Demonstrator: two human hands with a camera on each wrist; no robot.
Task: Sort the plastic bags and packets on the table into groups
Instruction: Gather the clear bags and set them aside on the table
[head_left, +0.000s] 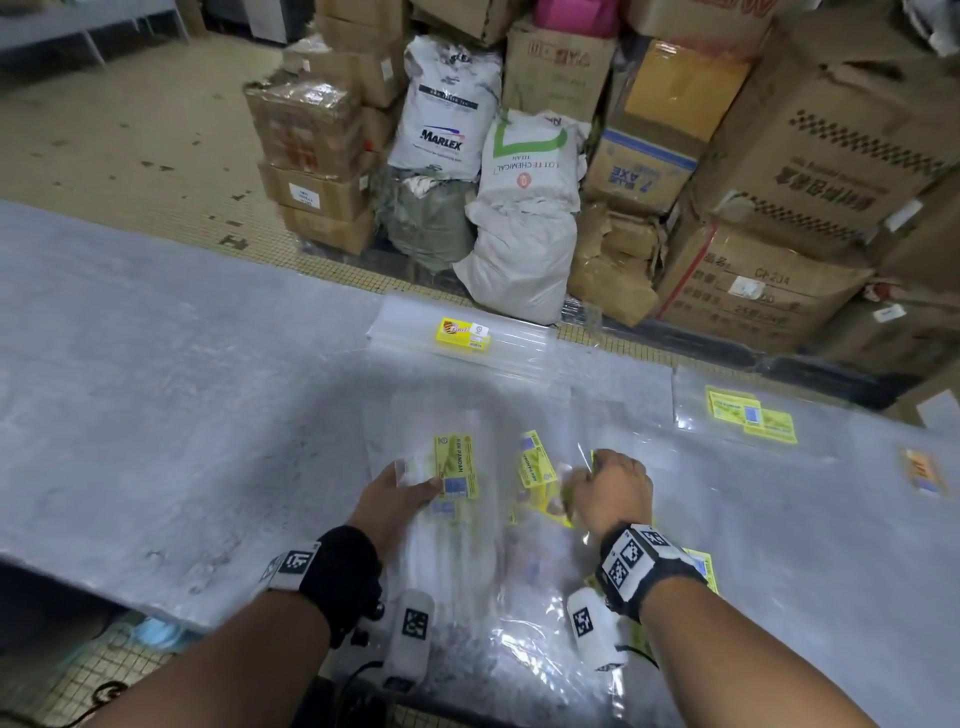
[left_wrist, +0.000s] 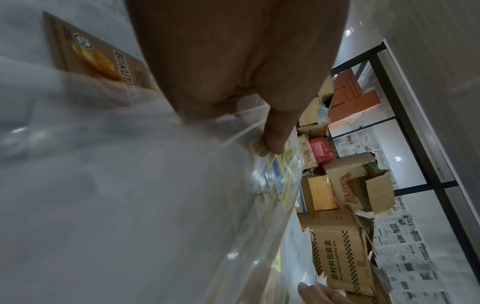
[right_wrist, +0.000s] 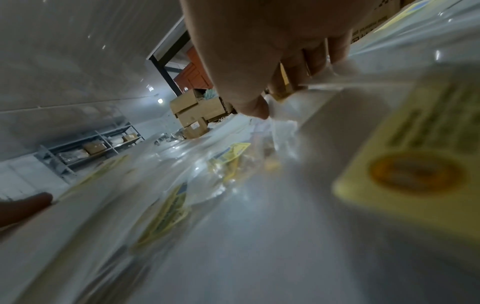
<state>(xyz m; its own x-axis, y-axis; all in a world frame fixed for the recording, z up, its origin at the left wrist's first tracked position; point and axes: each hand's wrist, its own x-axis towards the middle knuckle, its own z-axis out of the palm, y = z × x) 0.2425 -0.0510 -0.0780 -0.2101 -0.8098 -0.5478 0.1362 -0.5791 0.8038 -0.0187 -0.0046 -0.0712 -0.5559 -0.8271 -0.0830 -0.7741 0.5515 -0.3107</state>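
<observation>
Clear plastic covers the near part of the grey table (head_left: 156, 364), and we have a hand on each of two bundles. Our left hand (head_left: 397, 501) pinches the near-left edge of a stack of clear bags with green-and-yellow Pandan labels (head_left: 457, 467); the left wrist view shows the thumb pressed down onto that label. The stack's long axis runs away from us toward the table's far edge, so it lies ahead and slightly right of the grip. Our right hand (head_left: 613, 491) is curled into a fist round the bunched film of a second Pandan-labelled packet (head_left: 535, 460), which sits just left of the knuckles, between our two hands.

Sorted piles seem to lie well apart: a folded stack with a yellow-and-red label (head_left: 462, 332) at the far edge, and a flat group with yellow labels (head_left: 753, 413) to the far right. We judge the right hand is nearer that right-hand group.

Layered transparent film hides where one bag ends and the next begins. An orange-labelled packet (head_left: 922, 470) at the right margin is blurred, and bags under our wrists are partly covered.
</observation>
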